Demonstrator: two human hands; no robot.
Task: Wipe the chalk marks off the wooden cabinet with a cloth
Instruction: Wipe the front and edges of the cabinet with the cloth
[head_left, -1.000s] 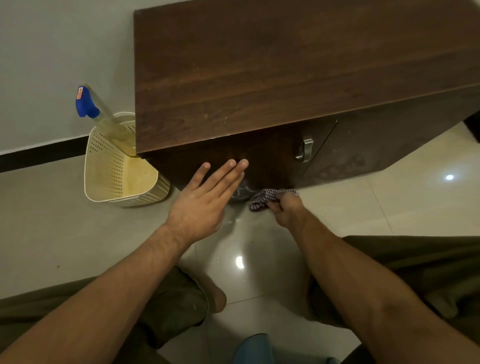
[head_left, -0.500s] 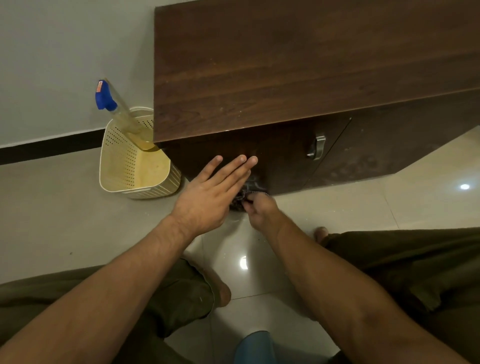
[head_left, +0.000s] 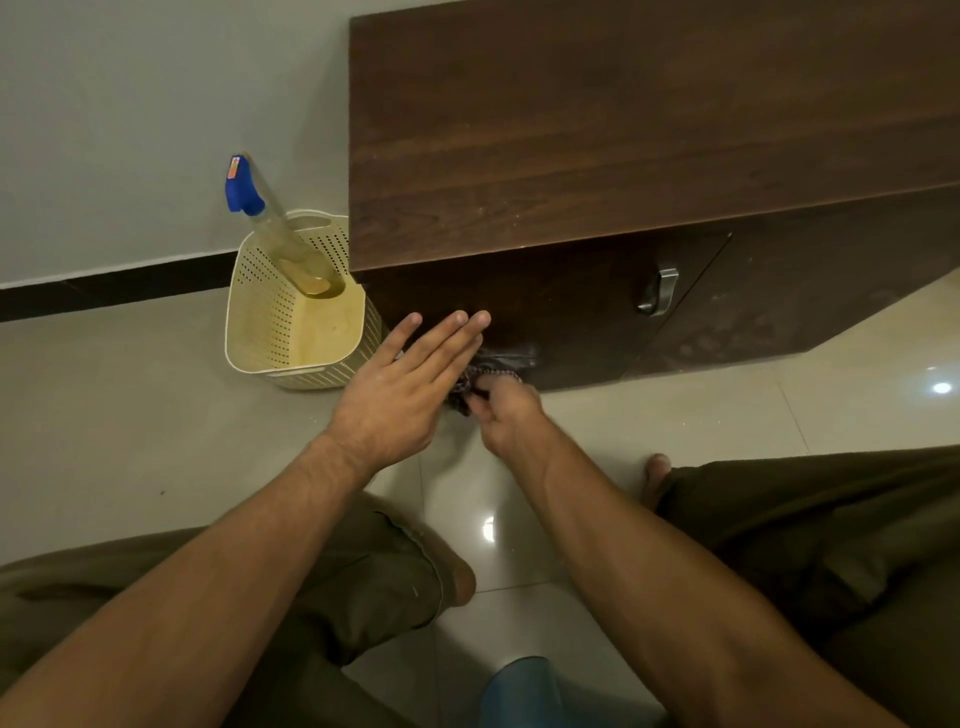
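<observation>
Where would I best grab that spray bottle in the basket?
Probably the clear neck of the spray bottle, just under its blue trigger head, coming from above. That part sticks out above the basket rim, while the base sits deep inside, close beside the cabinet.

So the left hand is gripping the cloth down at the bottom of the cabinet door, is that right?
No, the head view shows the right hand gripping the cloth down at the bottom of the cabinet door; the left hand holds its fingers straight beside it.

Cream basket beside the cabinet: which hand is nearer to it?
Left. The left hand lies open just right of the basket; the right hand, gripping the cloth, is farther right beyond it.
</observation>
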